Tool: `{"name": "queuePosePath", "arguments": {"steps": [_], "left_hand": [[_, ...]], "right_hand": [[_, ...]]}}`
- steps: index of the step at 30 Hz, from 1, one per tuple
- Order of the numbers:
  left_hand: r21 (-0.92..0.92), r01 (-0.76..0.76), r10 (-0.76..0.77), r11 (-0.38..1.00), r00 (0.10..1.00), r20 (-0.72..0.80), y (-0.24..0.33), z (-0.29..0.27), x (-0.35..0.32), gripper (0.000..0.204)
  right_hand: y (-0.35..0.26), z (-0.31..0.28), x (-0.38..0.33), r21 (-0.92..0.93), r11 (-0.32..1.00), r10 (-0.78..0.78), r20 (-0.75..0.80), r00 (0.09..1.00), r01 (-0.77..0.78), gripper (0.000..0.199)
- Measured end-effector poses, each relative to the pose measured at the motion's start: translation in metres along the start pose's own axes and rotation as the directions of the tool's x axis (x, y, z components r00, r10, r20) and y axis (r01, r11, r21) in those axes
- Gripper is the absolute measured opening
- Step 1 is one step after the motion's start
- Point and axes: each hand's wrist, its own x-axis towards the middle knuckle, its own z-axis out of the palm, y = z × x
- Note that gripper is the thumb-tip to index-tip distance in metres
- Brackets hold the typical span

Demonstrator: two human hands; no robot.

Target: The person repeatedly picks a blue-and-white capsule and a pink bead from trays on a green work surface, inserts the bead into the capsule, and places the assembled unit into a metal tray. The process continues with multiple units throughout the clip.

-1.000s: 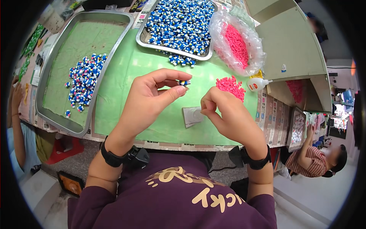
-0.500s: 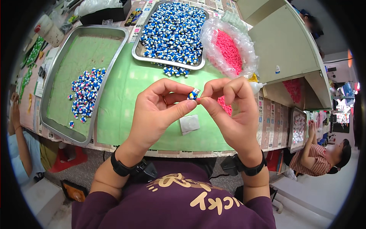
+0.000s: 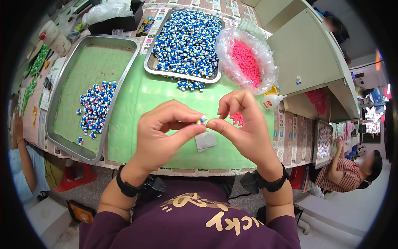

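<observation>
Between the thumb and forefinger of my left hand is a tiny blue and white figurine with a touch of yellow, held over the green work surface. My right hand is just to its right, its thumb tip at or very near the figurine and its forefinger curled and apart from the thumb; nothing shows between them. Below the figurine lies a small whitish square pad. A small heap of pink pieces is partly hidden behind my right hand.
A metal tray heaped with blue and white figurines stands ahead, some spilled before it. Leftward, another tray holds figurines with pink bits. Right of centre are a plastic bag of pink pieces, a white squeeze bottle and a grey cabinet.
Both hands have come slightly lower and nearer to me. My right forefinger has lifted away from its thumb, and the pink bit it pinched against the figurine no longer shows between them.
</observation>
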Motion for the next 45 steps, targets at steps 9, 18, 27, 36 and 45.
{"name": "queuePosePath", "arguments": {"steps": [9, 18, 27, 36, 45], "left_hand": [[0.448, 0.089, 0.186, 0.89, 0.824, -0.534, 0.002, -0.14, -0.019, 0.015], [0.781, 0.334, 0.24, 0.527, 0.824, -0.514, 0.016, -0.115, -0.004, 0.021], [0.882, 0.033, -0.133, 0.471, 0.991, 0.034, -0.051, -0.053, 0.039, 0.037], [0.83, -0.003, -0.232, 0.557, 0.96, 0.159, -0.051, -0.051, 0.042, 0.036], [0.721, -0.039, -0.212, 0.692, 0.943, 0.255, -0.06, -0.033, 0.043, 0.04]], "right_hand": [[0.066, 0.015, 0.038, -0.35, 0.906, -0.151, 0.256, 0.955, 0.238, 0.032], [0.078, 0.015, 0.038, -0.472, 0.85, -0.073, 0.337, 0.939, 0.236, 0.046], [0.086, -0.026, 0.012, -0.423, 0.904, 0.119, 0.129, 0.984, -0.053, 0.042], [0.085, 0.0, 0.023, -0.55, 0.829, 0.097, 0.319, 0.943, 0.101, 0.049], [0.089, 0.003, 0.027, -0.435, 0.899, 0.134, 0.381, 0.915, 0.05, 0.047]]}}
